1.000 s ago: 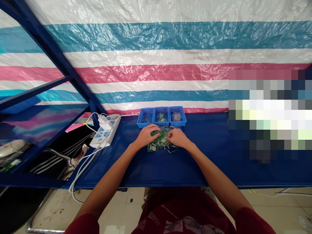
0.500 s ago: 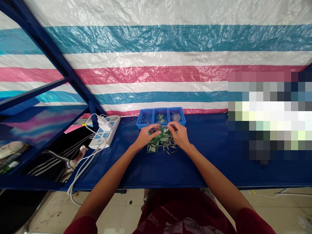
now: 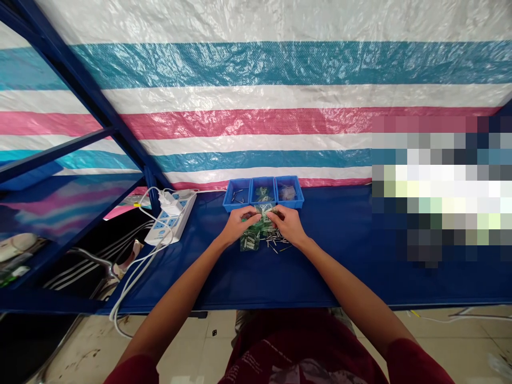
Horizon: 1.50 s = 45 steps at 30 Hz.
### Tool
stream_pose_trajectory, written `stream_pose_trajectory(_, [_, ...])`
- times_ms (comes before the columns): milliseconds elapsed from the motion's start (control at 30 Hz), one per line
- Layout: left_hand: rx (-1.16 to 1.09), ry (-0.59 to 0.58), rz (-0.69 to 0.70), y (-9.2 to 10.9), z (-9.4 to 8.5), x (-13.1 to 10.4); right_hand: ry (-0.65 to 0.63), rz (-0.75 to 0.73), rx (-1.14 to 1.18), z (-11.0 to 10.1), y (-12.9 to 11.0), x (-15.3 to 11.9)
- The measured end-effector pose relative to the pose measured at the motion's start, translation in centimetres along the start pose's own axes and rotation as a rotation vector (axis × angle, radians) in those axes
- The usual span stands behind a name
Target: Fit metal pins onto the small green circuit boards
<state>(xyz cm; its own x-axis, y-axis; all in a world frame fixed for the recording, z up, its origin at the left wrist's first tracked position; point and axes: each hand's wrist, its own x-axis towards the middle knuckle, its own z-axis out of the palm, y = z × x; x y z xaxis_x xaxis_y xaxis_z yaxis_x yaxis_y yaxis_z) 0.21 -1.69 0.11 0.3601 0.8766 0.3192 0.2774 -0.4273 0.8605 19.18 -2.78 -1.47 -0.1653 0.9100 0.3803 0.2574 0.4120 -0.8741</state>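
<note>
Between my two hands is a small clear plastic bag [image 3: 264,211], with some pale parts showing through it. My left hand [image 3: 239,225] pinches its left side, thumb against fingers. On the right side, my right hand [image 3: 289,224] has thumb and fingers closed on the same bag. Under and in front of the hands lie several greenish plastic bags [image 3: 250,241] holding small light pieces. Loose thin metal pins or bits [image 3: 276,241] are scattered beside them, below my right hand. Their exact kind is too small to tell.
Behind my hands stand three joined blue bins: the left bin [image 3: 237,195] holds a few thin pieces, the middle bin [image 3: 263,193] greenish bags, the right bin [image 3: 288,193] clear plastic. A white power strip [image 3: 171,220] with cables lies left on the blue table [image 3: 344,256].
My right hand has moved left and slightly down, closer to my left hand. The bag now sits pinched between both hands.
</note>
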Motion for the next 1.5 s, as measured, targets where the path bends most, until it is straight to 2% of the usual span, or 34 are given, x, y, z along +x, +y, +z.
stream_pose_trajectory(267, [-0.109, -0.038, -0.101, -0.5, 0.3, 0.1, -0.049, 0.022, 0.02, 0.3, -0.1, -0.2])
stream_pose_trajectory(400, [-0.128, -0.073, -0.122, -0.5, 0.2, 0.1, -0.07, -0.063, -0.076, 0.5, 0.2, -0.2])
stream_pose_trajectory(733, [-0.079, -0.079, -0.105, 0.1, 0.3, 0.0, -0.047, -0.06, -0.052, 0.1, 0.2, 0.0])
stream_pose_trajectory(833, [-0.061, -0.045, -0.078, 0.1, 0.2, 0.1, -0.043, -0.068, -0.02, 0.3, 0.1, -0.1])
stream_pose_trajectory(1067, [-0.036, -0.048, -0.054, 0.1, 0.0, 0.0, -0.12, -0.019, 0.011, 0.2, 0.0, -0.2])
stream_pose_trajectory(1233, [-0.008, -0.01, -0.029, 0.5, 0.3, -0.2, -0.1, -0.038, -0.029, 0.3, -0.2, -0.2])
stream_pose_trajectory(1500, [-0.078, -0.034, -0.067, -0.1, 0.1, -0.1, -0.117, 0.038, 0.108, 0.3, -0.3, -0.3])
